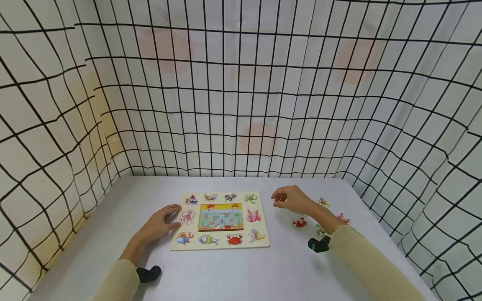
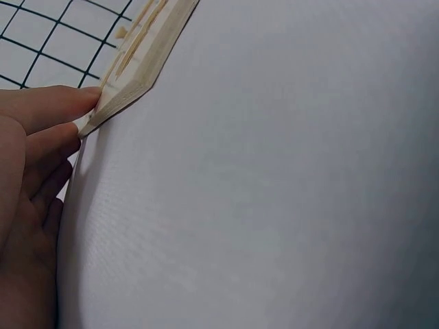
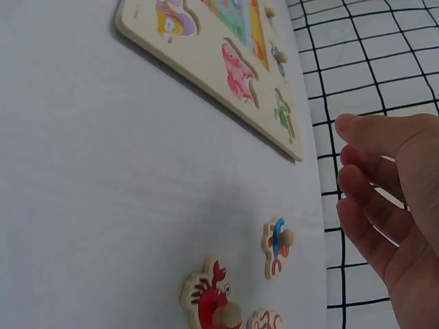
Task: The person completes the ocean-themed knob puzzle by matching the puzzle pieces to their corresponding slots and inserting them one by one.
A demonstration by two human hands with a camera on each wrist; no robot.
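A pale wooden peg puzzle board (image 1: pixel 222 241) with sea-animal pictures around an aquarium scene lies on the table. My left hand (image 1: pixel 160 225) rests at its left edge, thumb and finger apart and touching it; in the left wrist view, fingertips (image 2: pixel 89 98) meet the board's edge. Off the board's right side, my right hand (image 1: pixel 293 200) hovers with fingers loosely bent and nothing visible between them. Below it in the right wrist view lie a blue knobbed piece (image 3: pixel 274 241), a red crab piece (image 3: pixel 206 295) and a partly cut-off pink-lined piece (image 3: pixel 264 321).
Further loose pieces lie around the right forearm: a green one (image 1: pixel 320 230), a yellowish one (image 1: pixel 323 202) and a red-pink one (image 1: pixel 343 218). Black netting (image 1: pixel 241 113) over white walls encloses the white table (image 1: pixel 241 276) at the back and sides.
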